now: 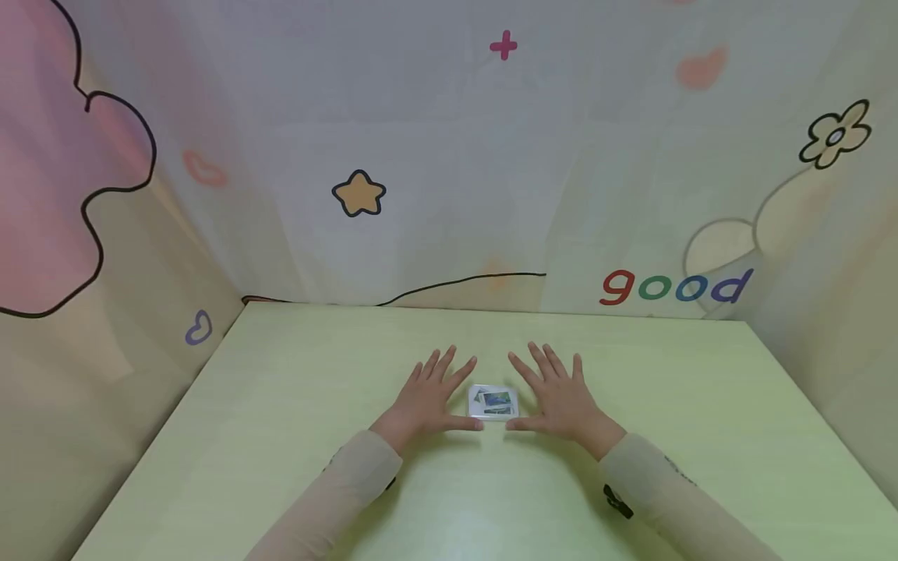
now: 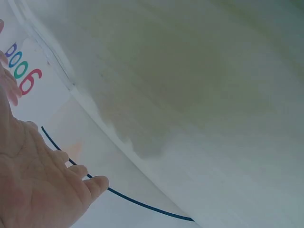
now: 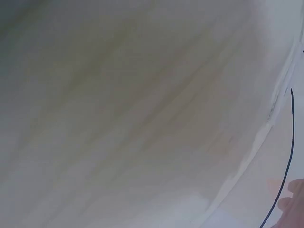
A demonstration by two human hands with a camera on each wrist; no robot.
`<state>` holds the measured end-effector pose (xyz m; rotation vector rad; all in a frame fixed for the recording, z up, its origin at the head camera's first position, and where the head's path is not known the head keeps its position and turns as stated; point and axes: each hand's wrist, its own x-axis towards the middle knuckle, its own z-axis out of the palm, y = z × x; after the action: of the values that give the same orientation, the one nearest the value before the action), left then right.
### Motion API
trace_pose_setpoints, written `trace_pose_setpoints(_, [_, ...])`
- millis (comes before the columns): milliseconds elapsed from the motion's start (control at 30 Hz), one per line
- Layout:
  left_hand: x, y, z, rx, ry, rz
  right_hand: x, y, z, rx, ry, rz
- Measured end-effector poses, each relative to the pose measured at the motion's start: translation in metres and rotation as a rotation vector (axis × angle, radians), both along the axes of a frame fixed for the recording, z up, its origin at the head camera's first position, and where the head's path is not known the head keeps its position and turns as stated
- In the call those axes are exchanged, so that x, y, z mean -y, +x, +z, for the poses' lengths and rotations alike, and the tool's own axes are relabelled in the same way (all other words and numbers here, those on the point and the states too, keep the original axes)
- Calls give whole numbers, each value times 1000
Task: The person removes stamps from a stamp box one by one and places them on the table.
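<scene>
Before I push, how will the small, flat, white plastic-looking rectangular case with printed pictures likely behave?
The case will probably slide rather than roll or tip, since it lies flat on the pale yellow-green tabletop. Its straight edges suggest stiffness. It looks smaller than the left hand, so it is likely light.

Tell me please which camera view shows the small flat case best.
The head view: the small flat case shows its whole printed top. Neither wrist view shows that top; any edge there is unclear.

Pale beige left sleeve (image 1: 337, 491), matching right sleeve (image 1: 680, 502) with small dark marks (image 1: 679, 471), black piece (image 1: 618, 501) at its inner edge
</scene>
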<state>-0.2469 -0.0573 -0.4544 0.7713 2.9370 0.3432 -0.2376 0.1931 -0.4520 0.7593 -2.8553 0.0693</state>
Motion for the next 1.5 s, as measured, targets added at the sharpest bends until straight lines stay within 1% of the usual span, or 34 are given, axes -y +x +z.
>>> trace_pose_setpoints(367, [2,0,3,-18,0,-6,7,-2,-1,24,-11,39])
trace_pose_setpoints(533, [1,1,2,-13,-4,-11,7,1,-2,18,3,28])
trace_pose_setpoints(700, [-2,3,1,-33,-15,-10,3,5,-3,25,-19,29])
trace_pose_setpoints(933, [-4,5,3,-59,-43,38,1,4,-4,28,-51,60])
trace_pose_setpoints(1033, [-5,4,3,-64,-45,43,2,2,-4,28,-55,72])
trace_pose_setpoints(1200, [-9,3,5,-42,-56,43,4,1,-1,55,-70,74])
trace_pose_setpoints(1400, [-12,1,3,-27,-81,50,5,1,-1,92,-90,73])
trace_pose_setpoints(1500, [-13,0,4,-28,-82,44,6,0,0,83,-90,83])
